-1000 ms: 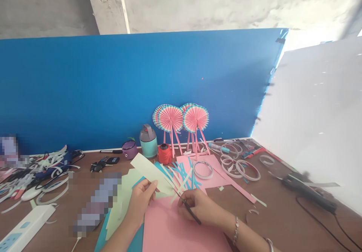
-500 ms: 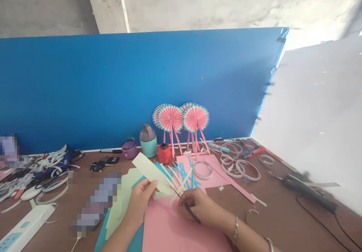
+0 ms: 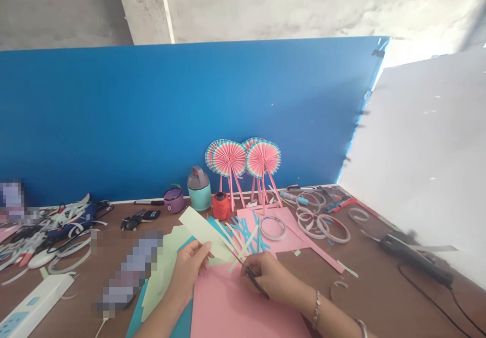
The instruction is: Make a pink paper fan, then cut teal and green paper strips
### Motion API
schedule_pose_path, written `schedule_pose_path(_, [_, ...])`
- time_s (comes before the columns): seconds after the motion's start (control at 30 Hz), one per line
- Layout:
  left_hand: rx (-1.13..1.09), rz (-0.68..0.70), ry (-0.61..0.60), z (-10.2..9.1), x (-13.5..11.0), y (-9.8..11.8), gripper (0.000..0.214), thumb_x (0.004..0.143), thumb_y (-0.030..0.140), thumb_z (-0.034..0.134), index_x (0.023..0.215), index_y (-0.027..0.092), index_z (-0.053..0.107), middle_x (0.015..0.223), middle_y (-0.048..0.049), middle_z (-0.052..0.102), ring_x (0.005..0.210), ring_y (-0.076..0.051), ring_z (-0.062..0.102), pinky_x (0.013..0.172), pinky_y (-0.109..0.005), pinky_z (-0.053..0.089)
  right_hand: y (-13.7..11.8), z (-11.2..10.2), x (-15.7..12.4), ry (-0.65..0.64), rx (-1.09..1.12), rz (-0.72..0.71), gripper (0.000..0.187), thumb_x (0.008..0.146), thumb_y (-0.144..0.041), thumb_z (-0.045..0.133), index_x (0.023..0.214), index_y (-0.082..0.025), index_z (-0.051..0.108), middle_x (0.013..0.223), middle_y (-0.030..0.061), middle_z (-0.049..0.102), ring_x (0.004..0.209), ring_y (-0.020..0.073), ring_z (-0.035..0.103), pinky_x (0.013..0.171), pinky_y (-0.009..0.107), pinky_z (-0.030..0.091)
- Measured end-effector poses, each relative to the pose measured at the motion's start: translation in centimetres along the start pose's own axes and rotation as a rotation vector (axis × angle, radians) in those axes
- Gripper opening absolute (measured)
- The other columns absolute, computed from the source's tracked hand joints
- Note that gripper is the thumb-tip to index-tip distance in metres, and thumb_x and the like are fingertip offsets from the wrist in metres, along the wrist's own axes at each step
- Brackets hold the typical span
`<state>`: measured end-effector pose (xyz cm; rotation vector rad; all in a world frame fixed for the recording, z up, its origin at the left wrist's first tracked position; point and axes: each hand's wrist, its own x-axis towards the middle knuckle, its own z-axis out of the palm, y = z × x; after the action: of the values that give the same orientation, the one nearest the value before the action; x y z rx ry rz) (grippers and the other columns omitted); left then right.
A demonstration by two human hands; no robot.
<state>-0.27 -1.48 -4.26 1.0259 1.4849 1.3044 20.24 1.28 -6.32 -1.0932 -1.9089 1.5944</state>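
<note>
My left hand (image 3: pixel 188 269) pinches a pale green paper strip (image 3: pixel 203 230) that sticks up and to the left. My right hand (image 3: pixel 269 276) is closed round small black scissors (image 3: pixel 250 275), whose blades meet the strip's lower end. Both hands hover over a pink paper sheet (image 3: pixel 235 310). Just behind them lies a heap of cut blue and cream strips (image 3: pixel 243 231).
Pink paper fans (image 3: pixel 245 163) lean on the blue board, with an orange thread spool (image 3: pixel 220 206), a teal cup (image 3: pixel 199 189) and a purple pot (image 3: pixel 173 200). Tape rings (image 3: pixel 322 221) lie right; a glue gun (image 3: pixel 413 257) far right; a power strip (image 3: pixel 30 305) left.
</note>
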Motion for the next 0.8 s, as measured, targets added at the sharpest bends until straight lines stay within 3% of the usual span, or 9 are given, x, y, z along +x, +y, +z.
schedule_pose_path(0.37, [0.002,0.003,-0.012,-0.03,0.1,-0.28,0.033,0.07,0.046,0.06,0.054,0.018,0.054,0.042,0.0049,0.046,0.043,-0.01,0.038,0.046,-0.022,0.028,-0.41,-0.13,-0.14,0.041,-0.067,0.023,0.016,0.056,-0.012,0.044,0.063,-0.014,0.058,0.044,-0.0061,0.045,0.037,0.0054,0.039,0.035,0.015,0.028])
schedule_pose_path(0.53, [-0.024,0.017,0.007,-0.02,-0.05,0.2,0.036,0.072,0.047,0.059,0.052,0.02,0.046,0.041,0.0061,0.044,0.043,-0.009,0.034,0.046,-0.021,0.027,-0.41,-0.13,-0.17,0.043,-0.084,0.0,0.017,0.055,-0.011,0.043,0.062,-0.014,0.059,0.042,-0.0064,0.044,0.037,0.0053,0.038,0.035,0.015,0.027])
schedule_pose_path(0.8, [-0.028,0.01,-0.031,0.26,-0.22,0.01,0.037,0.069,0.049,0.061,0.051,0.02,0.047,0.039,0.0052,0.046,0.041,-0.009,0.036,0.045,-0.021,0.028,-0.19,0.03,-0.08,0.041,-0.079,0.021,0.016,0.062,-0.019,0.053,0.074,-0.014,0.062,0.049,-0.0043,0.051,0.04,0.0072,0.045,0.036,0.015,0.031])
